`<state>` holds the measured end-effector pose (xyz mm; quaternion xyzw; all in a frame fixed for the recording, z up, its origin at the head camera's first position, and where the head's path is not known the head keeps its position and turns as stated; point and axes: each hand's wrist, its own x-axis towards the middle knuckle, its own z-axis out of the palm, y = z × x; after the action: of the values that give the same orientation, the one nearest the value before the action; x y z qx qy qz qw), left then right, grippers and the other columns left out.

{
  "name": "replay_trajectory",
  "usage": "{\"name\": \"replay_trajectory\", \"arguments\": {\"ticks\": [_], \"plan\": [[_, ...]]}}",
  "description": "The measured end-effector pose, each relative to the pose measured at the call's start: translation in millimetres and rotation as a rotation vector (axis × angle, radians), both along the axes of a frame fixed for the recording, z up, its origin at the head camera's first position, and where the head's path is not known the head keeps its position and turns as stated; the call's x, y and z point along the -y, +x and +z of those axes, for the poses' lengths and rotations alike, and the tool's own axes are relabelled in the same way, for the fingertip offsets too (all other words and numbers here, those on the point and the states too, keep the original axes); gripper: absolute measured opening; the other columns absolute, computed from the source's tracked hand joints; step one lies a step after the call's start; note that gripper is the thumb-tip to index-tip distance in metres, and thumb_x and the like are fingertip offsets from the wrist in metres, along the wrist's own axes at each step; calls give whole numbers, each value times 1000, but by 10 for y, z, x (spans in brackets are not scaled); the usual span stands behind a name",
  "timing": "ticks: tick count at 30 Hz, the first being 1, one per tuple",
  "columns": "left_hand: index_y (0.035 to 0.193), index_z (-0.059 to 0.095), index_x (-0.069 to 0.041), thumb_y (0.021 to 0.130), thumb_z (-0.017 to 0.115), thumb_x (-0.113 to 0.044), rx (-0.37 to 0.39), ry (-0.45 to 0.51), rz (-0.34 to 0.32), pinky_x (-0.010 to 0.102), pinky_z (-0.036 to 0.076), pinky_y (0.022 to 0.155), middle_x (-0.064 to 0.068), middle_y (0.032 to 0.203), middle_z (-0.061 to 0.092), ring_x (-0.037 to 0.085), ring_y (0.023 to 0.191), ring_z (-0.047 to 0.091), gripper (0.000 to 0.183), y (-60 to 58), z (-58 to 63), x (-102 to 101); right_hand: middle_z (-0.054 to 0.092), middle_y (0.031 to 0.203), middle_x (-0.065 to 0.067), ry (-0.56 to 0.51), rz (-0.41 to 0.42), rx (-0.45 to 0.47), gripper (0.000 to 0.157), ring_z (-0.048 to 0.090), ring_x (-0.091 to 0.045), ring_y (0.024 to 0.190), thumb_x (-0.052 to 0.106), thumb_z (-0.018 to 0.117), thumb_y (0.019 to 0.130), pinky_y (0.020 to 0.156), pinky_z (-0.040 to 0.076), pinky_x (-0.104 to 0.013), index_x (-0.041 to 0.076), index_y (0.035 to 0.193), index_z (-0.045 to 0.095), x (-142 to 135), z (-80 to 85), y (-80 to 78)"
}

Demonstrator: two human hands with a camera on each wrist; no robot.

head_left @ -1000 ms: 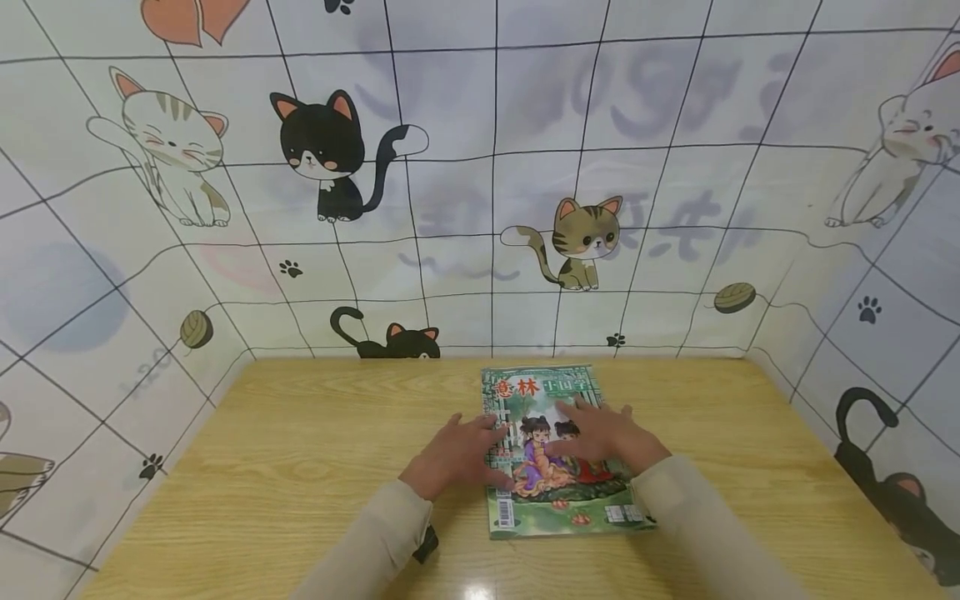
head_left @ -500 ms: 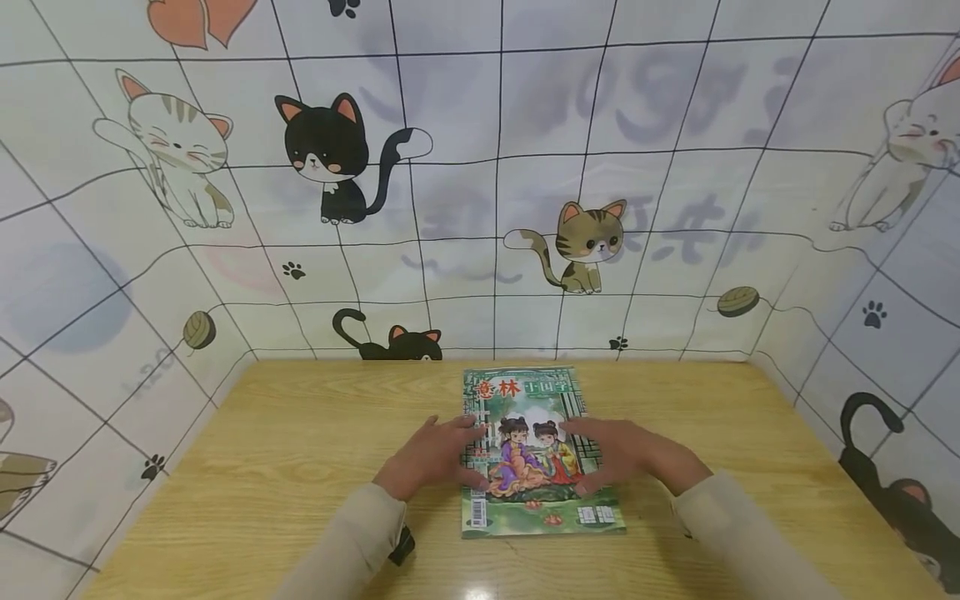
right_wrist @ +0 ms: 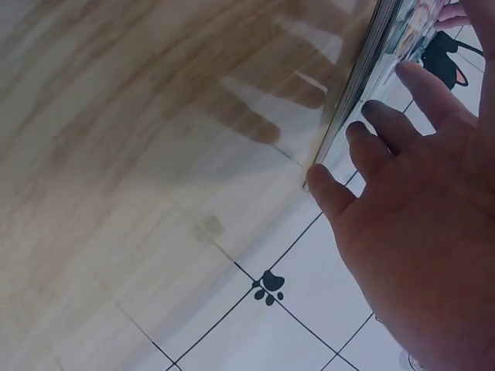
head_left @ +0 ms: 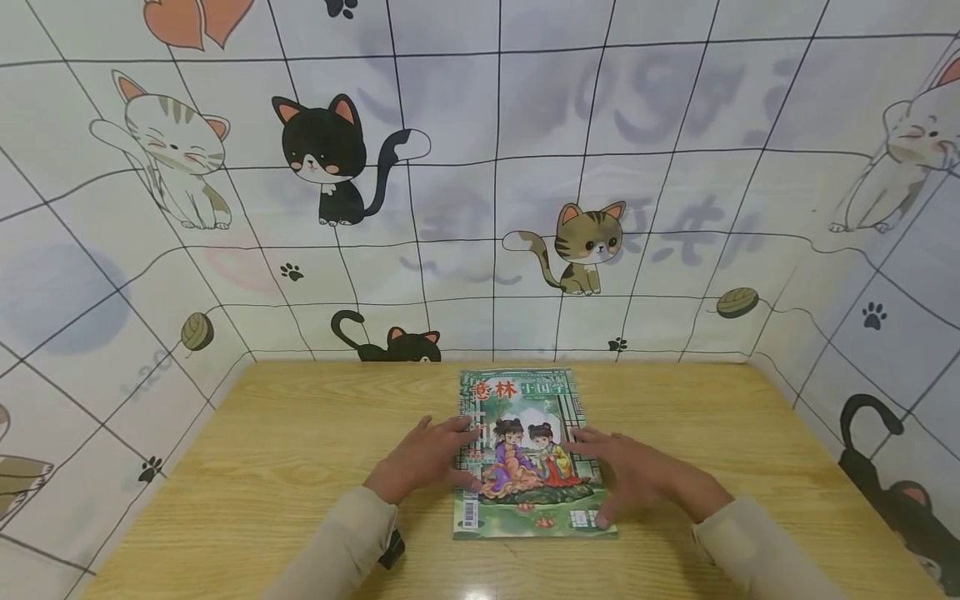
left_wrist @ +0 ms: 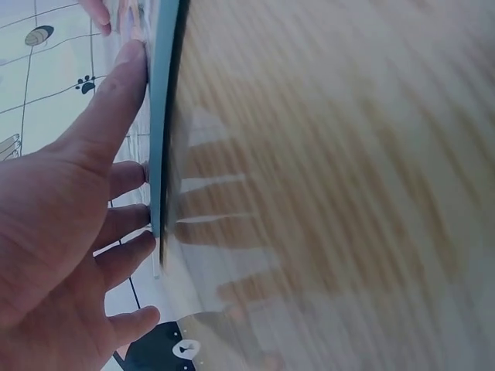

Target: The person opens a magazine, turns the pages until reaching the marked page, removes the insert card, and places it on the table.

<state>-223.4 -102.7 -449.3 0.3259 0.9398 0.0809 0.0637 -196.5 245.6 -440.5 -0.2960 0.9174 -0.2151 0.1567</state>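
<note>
A magazine (head_left: 525,408) with a green cover and two drawn figures in robes lies flat on the table, its barcode at the lower left. My left hand (head_left: 423,458) rests at its left edge, fingers spread and fingertips over the cover's border. At the right edge is my right hand (head_left: 637,475), its fingers also spread, thumb near the lower right corner. In the left wrist view the fingertips of the left hand (left_wrist: 69,232) meet the teal spine (left_wrist: 162,116). The right wrist view shows the right hand (right_wrist: 418,193) with fingertips along the page edges (right_wrist: 360,77).
The wooden table (head_left: 300,433) has a glossy top that mirrors the hands. Behind and at both sides stands a white wall covering (head_left: 450,192) with a grid and cartoon cats. A small black object (head_left: 392,550) shows at the left sleeve.
The magazine has shifted left on the table. My right hand has moved off the middle of the cover to its right edge; my left hand has gone left along with the magazine.
</note>
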Motion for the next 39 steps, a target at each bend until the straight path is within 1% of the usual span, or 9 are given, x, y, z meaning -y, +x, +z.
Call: {"name": "replay_trajectory", "arguments": {"ticks": [1, 4, 7, 12, 20, 24, 29, 39], "plan": [[146, 51, -12, 81, 69, -61, 3, -4, 0, 64, 28, 111, 13, 154, 42, 30, 141, 40, 84, 2, -4, 6, 25, 161, -19, -10, 9, 2, 114, 24, -48, 144, 59, 85, 57, 111, 15, -70, 18, 153, 40, 2, -7, 5], [147, 49, -11, 82, 67, -61, -3, -14, -10, 63, 27, 112, 14, 155, 41, 31, 143, 38, 84, 11, -12, 18, 25, 161, -20, -28, 36, -8, 112, 26, -51, 142, 59, 85, 59, 109, 19, -71, 17, 153, 40, 4, -22, 15], [148, 48, -10, 84, 65, -60, -10, -9, -25, 64, 27, 111, 15, 155, 40, 31, 143, 36, 83, 16, -23, 22, 24, 161, -21, -36, 43, -9, 111, 28, -54, 140, 59, 84, 60, 106, 24, -72, 18, 153, 40, 2, -27, 16], [148, 47, -9, 85, 64, -60, -14, -3, -36, 65, 28, 110, 15, 156, 39, 32, 144, 36, 82, 20, -32, 21, 25, 160, -20, -27, 41, -16, 111, 28, -53, 140, 60, 84, 58, 106, 27, -71, 19, 152, 41, 4, -40, -4], [148, 47, -8, 87, 63, -58, -21, 14, -41, 66, 29, 109, 16, 156, 38, 33, 144, 35, 80, 20, -23, 31, 25, 160, -20, -34, 41, 2, 109, 26, -51, 142, 57, 85, 59, 106, 27, -70, 18, 151, 43, 5, -40, -36], [147, 48, -8, 87, 64, -57, -21, 27, -47, 66, 30, 108, 17, 155, 39, 35, 143, 36, 80, 25, -15, 33, 26, 160, -22, -50, 51, 3, 108, 25, -51, 143, 56, 86, 59, 105, 28, -71, 15, 151, 44, 1, -40, -38], [148, 47, -8, 86, 64, -57, -14, 32, -47, 66, 29, 109, 17, 155, 39, 35, 143, 36, 80, 28, -18, 34, 26, 159, -23, -60, 48, 6, 108, 24, -53, 142, 55, 86, 59, 104, 28, -72, 14, 150, 45, 2, -37, -31], [150, 44, -9, 85, 65, -57, 43, 65, -16, 65, 27, 110, 16, 158, 34, 34, 145, 31, 83, 38, -54, 39, 25, 159, -25, -81, 63, 4, 107, 23, -54, 142, 52, 86, 61, 104, 25, -74, 12, 150, 44, 7, -59, -13]]}}
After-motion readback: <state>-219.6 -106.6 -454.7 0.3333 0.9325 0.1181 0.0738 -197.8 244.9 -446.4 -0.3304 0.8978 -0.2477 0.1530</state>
